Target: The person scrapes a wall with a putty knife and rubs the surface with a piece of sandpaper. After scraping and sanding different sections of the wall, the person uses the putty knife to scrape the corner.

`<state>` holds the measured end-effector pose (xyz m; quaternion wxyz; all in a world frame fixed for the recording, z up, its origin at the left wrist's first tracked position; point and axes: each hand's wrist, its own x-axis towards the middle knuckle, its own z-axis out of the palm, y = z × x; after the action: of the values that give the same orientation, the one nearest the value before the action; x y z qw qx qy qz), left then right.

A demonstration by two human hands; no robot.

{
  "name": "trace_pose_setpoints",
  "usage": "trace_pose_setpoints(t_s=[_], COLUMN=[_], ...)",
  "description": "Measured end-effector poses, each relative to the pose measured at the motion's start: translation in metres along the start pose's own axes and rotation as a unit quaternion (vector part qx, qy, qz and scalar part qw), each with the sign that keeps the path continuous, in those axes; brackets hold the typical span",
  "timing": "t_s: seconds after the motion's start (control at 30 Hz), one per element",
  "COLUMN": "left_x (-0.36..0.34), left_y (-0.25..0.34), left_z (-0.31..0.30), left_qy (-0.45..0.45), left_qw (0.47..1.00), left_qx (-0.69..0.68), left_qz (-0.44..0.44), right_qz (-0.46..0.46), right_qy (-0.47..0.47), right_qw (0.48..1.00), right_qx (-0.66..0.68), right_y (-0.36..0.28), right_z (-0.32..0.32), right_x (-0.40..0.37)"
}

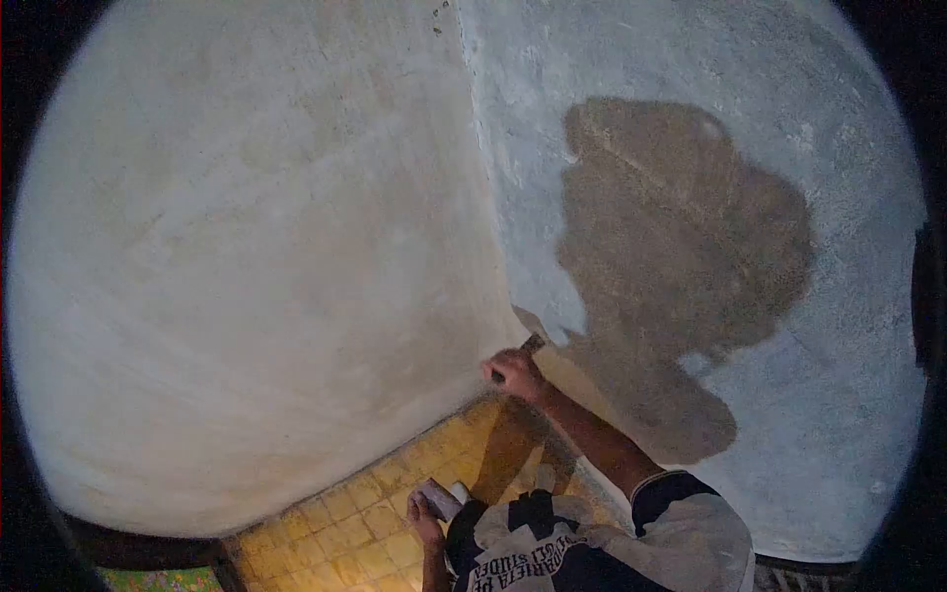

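Observation:
My right hand (515,375) is wrapped round the dark handle of a small scraper (533,343), whose blade end points up and right at the wall, near the bottom of the corner. Lower down, close to my body, my left hand (425,520) grips a flat greyish-purple block (440,498). On the right wall (838,414) is a large brown patch (681,227) with an uneven outline; part of it may be shadow. The left wall (247,247) is pale beige.
The two walls meet in a vertical corner. Yellow floor tiles (365,523) lie below, with a shadow across them. A patterned colourful surface (158,580) shows at the bottom left, and a dark object (924,296) at the right edge.

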<state>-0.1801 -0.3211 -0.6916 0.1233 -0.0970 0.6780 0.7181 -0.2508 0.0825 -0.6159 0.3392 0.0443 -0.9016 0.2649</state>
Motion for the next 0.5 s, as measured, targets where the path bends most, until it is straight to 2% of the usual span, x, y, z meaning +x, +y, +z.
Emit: trace_pose_setpoints(t_s=[0.07,0.13,0.2,0.23,0.3,0.33,0.4,0.5], left_x=[0.01,-0.005,-0.008,-0.011,-0.014,-0.02,-0.008,-0.002], left_y=[-0.01,-0.035,-0.036,-0.036,-0.024,-0.02,-0.035,-0.018], left_z=[-0.011,-0.025,-0.036,-0.038,-0.031,-0.03,-0.037,-0.034], left_qy=[0.016,0.042,0.012,-0.001,0.044,0.067,0.053,0.02], left_qw=[0.999,0.997,0.999,0.999,0.999,0.998,0.998,0.999], left_qx=[0.024,0.022,0.024,0.024,0.005,-0.004,-0.032,-0.042], left_qz=[0.028,0.056,0.037,0.026,0.01,-0.004,0.001,0.001], right_qz=[0.06,0.02,-0.048,-0.051,-0.052,-0.041,-0.02,-0.062], right_qy=[-0.034,-0.02,-0.028,-0.019,-0.004,-0.034,-0.083,0.07], right_qw=[0.997,0.999,0.998,0.998,0.999,0.998,0.995,0.991], right_qx=[0.046,0.031,-0.001,-0.006,-0.016,-0.028,-0.06,0.093], right_y=[0.039,0.026,0.014,0.014,0.009,0.008,0.035,0.052], right_z=[0.014,0.018,0.026,0.025,0.026,0.028,0.052,0.092], right_x=[0.014,-0.003,-0.002,0.0,-0.004,-0.01,-0.021,-0.037])
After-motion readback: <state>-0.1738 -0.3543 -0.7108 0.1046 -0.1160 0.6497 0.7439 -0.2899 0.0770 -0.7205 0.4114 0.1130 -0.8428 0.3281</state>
